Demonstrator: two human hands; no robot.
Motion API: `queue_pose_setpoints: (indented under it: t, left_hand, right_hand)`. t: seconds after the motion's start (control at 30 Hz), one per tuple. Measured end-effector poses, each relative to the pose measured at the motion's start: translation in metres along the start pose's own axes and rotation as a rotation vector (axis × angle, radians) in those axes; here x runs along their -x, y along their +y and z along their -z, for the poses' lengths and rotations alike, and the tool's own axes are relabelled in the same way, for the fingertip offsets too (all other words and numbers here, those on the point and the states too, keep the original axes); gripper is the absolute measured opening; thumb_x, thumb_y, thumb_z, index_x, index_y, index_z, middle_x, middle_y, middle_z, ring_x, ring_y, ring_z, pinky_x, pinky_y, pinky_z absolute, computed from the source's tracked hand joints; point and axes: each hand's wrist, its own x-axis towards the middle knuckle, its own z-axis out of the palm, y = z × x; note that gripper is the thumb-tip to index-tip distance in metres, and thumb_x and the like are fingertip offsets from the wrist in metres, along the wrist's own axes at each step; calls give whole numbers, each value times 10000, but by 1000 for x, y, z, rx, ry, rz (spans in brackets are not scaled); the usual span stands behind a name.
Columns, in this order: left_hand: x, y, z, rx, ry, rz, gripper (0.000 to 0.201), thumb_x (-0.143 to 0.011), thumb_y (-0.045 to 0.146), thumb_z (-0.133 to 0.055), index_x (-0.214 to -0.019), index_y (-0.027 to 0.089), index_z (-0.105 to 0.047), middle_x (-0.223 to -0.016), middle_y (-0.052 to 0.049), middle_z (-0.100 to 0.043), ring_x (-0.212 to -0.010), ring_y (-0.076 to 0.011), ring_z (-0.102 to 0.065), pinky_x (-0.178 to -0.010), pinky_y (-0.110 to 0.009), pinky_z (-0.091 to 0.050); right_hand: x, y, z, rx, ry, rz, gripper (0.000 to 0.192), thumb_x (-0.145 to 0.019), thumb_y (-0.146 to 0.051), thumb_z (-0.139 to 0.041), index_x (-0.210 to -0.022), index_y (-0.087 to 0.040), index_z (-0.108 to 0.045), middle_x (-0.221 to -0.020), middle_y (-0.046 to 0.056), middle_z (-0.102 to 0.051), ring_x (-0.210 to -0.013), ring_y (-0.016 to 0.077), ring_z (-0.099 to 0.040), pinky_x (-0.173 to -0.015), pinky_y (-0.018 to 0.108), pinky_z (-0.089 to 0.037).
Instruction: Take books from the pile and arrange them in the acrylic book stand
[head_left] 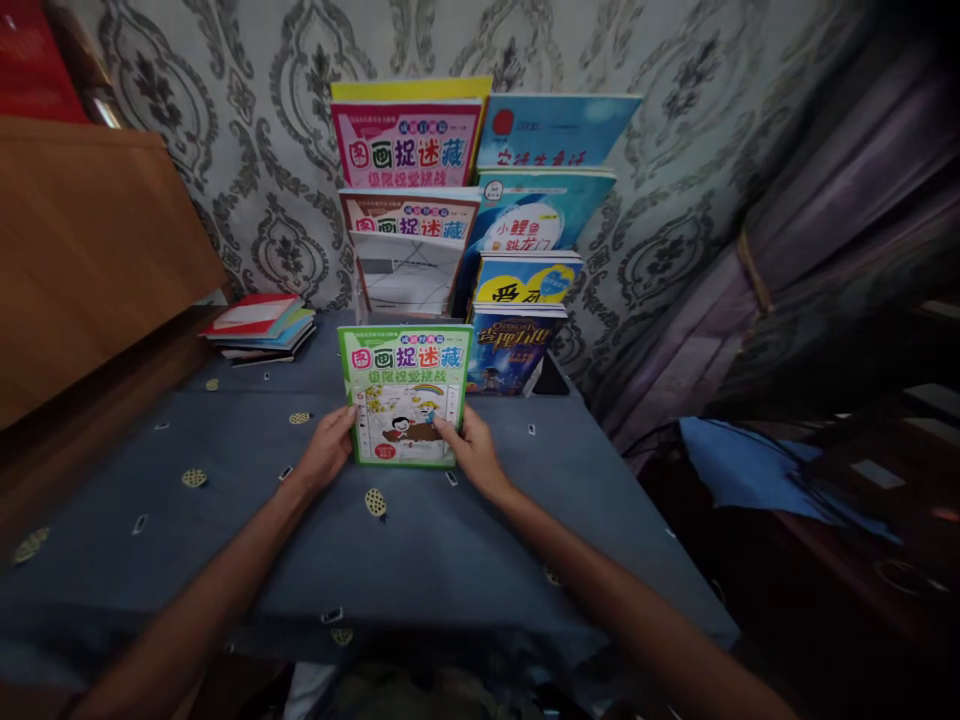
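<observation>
Gripping the green book (405,395) upright by its near corners, left hand (328,447) and right hand (474,450) are steadying it; keeping both grasps level is preventing tilt before the far display rack (409,275).

Blue-grey patterned tablecloth (420,560) on the table, with a stack of books (259,328) and a tiered book rack (409,270).

Upper centre of my feed, a tiered display rack (409,290) holds two columns of children's books: pink-covered books (409,145) on the left, blue-covered books (544,215) on the right. A small stack of books (259,328) lies at left on the blue-grey patterned tablecloth (225,520). Damask wallpaper (247,120) behind, dark curtain (817,250) at right.
</observation>
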Motion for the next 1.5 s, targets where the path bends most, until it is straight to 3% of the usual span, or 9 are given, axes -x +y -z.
queue_pose_setpoints:
  t: [0.2, 0.4, 0.6, 0.73, 0.83, 0.97, 1.17, 1.3, 1.5]
  left_hand:
    - [1, -1, 5, -274, 0, 95, 635, -648, 709, -772, -894, 128, -702, -823, -107, -769, -757, -269, -738, -691, -372, -601]
    - [1, -3, 17, -849, 46, -41, 554, -792, 719, -539, -623, 192, -558, -496, 30, -525, -426, -122, -487, -418, -236, -373]
    - [-4, 1, 27, -1067, 163, -174, 247, -829, 436, -538, -752, 210, -603, -670, 7, -628, -638, -170, -568, -632, -278, -454]
    - [-14, 3, 24, -1414, 118, -378, 218, -903, 325, -457, -914, 212, -643, -886, -51, -669, -834, -219, -601, -789, -344, -480]
    - [-27, 0, 18, -1607, 44, -452, 225, -939, 277, -441, -1032, 212, -636, -1056, -87, -669, -1004, -248, -599, -893, -371, -477]
    - [-38, -11, 12, -1725, 16, -376, 228, -972, 254, -433, -1093, 209, -621, -1115, -103, -668, -1067, -259, -601, -907, -377, -467]
    - [-37, -19, 16, -1737, -4, -401, 266, -979, 211, -404, -1158, 195, -601, -1149, -127, -679, -1064, -277, -613, -899, -410, -449]
    - [-38, -20, 18, -1744, -7, -424, 262, -990, 243, -394, -1126, 188, -610, -1094, -134, -688, -1024, -282, -611, -877, -413, -451]
    - [-39, -20, 17, -1743, -1, -423, 267, -987, 249, -394, -1130, 187, -610, -1134, -135, -685, -1032, -284, -601, -881, -417, -457]
  right_hand:
    - [9, 6, 2, -23, -19, -124, 399, -870, -503, -629, -1101, -178, -649, -1033, 81, -765, -920, 247, -709, -787, 356, -571]
    - [21, 22, 9, 267, -73, -183, 280, -856, -381, -597, -1033, -170, -646, -1004, 96, -762, -875, 240, -702, -742, 339, -543]
    - [15, 5, 26, 731, -257, -294, 342, -923, -327, -539, -1194, -156, -659, -850, 79, -771, -741, 238, -702, -651, 302, -487]
    - [8, -14, 30, 946, -225, -215, 335, -970, -281, -486, -1223, -175, -678, -1036, 132, -767, -901, 267, -724, -738, 325, -510]
    - [1, -15, 11, 858, -321, -21, 338, -985, -222, -463, -1256, -169, -659, -1215, 143, -714, -1075, 250, -689, -907, 346, -517]
    - [-15, -2, -31, 689, -472, 192, 460, -940, -106, -488, -1396, -137, -543, -1389, 175, -619, -1307, 246, -570, -1118, 423, -426]
    - [-36, 19, -67, 726, -586, 189, 569, -876, 12, -439, -1441, -52, -461, -1511, 239, -494, -1446, 264, -433, -1214, 468, -305]
    - [-40, 32, -57, 802, -586, 183, 553, -914, -18, -429, -1461, -95, -464, -1538, 209, -480, -1480, 248, -390, -1243, 493, -238]
    - [-42, 46, -4, 866, -460, 45, 454, -1005, -153, -392, -1439, -127, -523, -1545, 192, -476, -1473, 266, -407, -1221, 524, -269]
